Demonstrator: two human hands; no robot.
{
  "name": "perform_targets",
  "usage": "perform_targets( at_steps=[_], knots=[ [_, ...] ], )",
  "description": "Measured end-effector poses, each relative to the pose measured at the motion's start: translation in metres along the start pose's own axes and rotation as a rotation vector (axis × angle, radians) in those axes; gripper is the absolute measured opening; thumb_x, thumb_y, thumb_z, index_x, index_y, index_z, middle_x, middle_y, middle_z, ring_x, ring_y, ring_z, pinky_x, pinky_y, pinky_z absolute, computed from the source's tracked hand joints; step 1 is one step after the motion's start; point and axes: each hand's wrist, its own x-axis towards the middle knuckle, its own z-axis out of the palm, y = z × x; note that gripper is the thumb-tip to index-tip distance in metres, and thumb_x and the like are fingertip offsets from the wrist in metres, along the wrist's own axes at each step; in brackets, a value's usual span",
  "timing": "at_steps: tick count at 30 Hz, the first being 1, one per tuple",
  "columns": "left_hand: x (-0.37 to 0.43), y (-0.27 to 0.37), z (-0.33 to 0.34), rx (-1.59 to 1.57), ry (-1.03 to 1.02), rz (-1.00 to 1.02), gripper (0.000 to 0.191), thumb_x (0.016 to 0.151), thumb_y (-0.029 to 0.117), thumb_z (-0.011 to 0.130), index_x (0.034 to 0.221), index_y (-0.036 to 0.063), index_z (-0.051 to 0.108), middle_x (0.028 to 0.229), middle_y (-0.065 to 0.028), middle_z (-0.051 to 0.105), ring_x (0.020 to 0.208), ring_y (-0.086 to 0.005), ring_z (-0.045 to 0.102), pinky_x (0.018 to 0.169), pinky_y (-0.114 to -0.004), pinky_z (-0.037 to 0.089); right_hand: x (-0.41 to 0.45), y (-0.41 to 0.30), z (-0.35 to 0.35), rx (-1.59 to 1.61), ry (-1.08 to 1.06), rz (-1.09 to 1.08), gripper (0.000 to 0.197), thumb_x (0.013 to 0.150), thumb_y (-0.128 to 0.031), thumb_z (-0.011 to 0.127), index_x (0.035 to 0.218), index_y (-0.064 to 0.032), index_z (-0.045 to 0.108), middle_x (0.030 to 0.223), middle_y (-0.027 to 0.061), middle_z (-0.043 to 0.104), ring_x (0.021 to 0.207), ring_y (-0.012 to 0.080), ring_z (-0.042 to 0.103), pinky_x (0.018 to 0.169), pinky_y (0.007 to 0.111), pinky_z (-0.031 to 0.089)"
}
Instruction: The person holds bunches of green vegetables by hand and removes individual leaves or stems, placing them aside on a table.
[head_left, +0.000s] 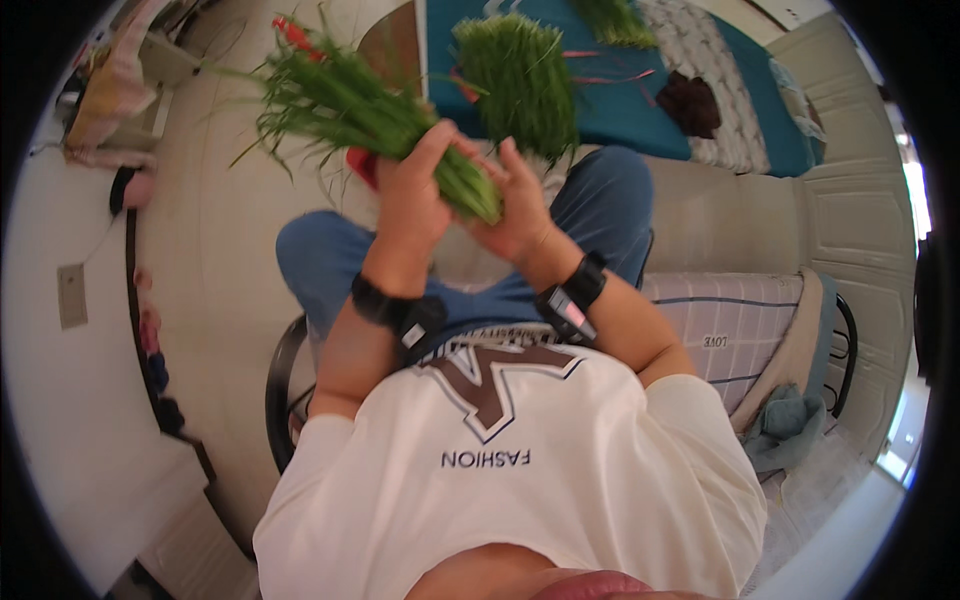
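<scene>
A bunch of garlic chives (360, 112) lies slantwise across my hands, its leafy tips spreading to the upper left. My left hand (420, 187) is wrapped around the stalks near their pale ends. At those ends, my right hand (517, 202) cups the bunch from the side, thumb raised; its fingers are partly hidden. Another thick pile of garlic chives (517, 82) lies on the teal-covered table (611, 112) beyond my hands, its leaves hanging over the near edge. More chives (615, 21) lie at the table's far side.
Pink ties (615, 77) and a dark brown cloth (688, 105) lie on the table. A round brown stool top (390, 49) stands beside it. A plaid-covered seat (720, 322) is at my right, a white wall (60, 390) at my left. Something red (363, 166) shows behind my left hand.
</scene>
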Motion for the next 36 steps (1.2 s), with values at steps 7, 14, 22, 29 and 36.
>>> perform_targets(
  at_steps=[7,14,22,29,36],
  knots=[
    [0.005,-0.012,0.006,0.08,-0.018,0.058,0.011,0.089,0.002,0.058,0.099,0.0021,0.052,0.084,-0.0058,0.055,0.079,-0.0162,0.056,0.076,-0.034,0.05,-0.003,-0.004,0.008,-0.061,0.077,-0.053,0.054,0.095,-0.054,0.043,0.112,-0.0048,0.057,0.113,0.0108,0.06,0.108,0.0251,0.056,0.097,0.038,0.042],
    [0.018,-0.001,-0.003,0.112,0.118,0.057,0.008,0.087,0.004,0.06,0.094,0.0007,0.056,0.083,-0.0071,0.058,0.077,-0.0176,0.058,0.071,-0.033,0.05,0.002,-0.038,-0.028,-0.132,-0.052,-0.097,0.048,0.094,-0.05,0.048,0.115,-0.0069,0.055,0.12,0.0082,0.058,0.11,0.0235,0.053,0.097,0.04,0.039],
    [0.005,-0.028,0.002,0.182,0.122,-0.199,0.014,0.082,0.002,0.062,0.094,0.0003,0.057,0.086,-0.0085,0.061,0.079,-0.0199,0.063,0.07,-0.031,0.051,-0.009,-0.037,-0.011,-1.077,-0.176,-0.094,0.063,0.079,-0.017,0.075,0.132,0.0004,0.045,0.116,0.0076,0.057,0.106,0.0144,0.054,0.09,0.027,0.044],
    [0.001,-0.025,-0.027,0.181,-0.009,-0.195,0.021,0.087,0.009,0.062,0.106,0.002,0.055,0.092,-0.0086,0.061,0.089,-0.0226,0.062,0.081,-0.036,0.052,-0.019,-0.033,-0.028,-1.228,-0.122,0.104,0.025,0.072,-0.004,0.065,0.094,-0.0017,0.054,0.075,0.0035,0.058,0.067,0.013,0.056,0.063,0.027,0.045],
    [0.006,-0.016,-0.023,-0.042,-0.015,-0.147,0.02,0.09,0.011,0.058,0.107,0.0012,0.052,0.083,-0.0083,0.059,0.076,-0.0198,0.06,0.071,-0.034,0.051,-0.021,-0.025,-0.04,-1.251,-0.267,0.114,0.039,0.074,-0.004,0.07,0.11,0.002,0.056,0.09,0.0054,0.062,0.078,0.0146,0.061,0.074,0.028,0.05]
  ],
)
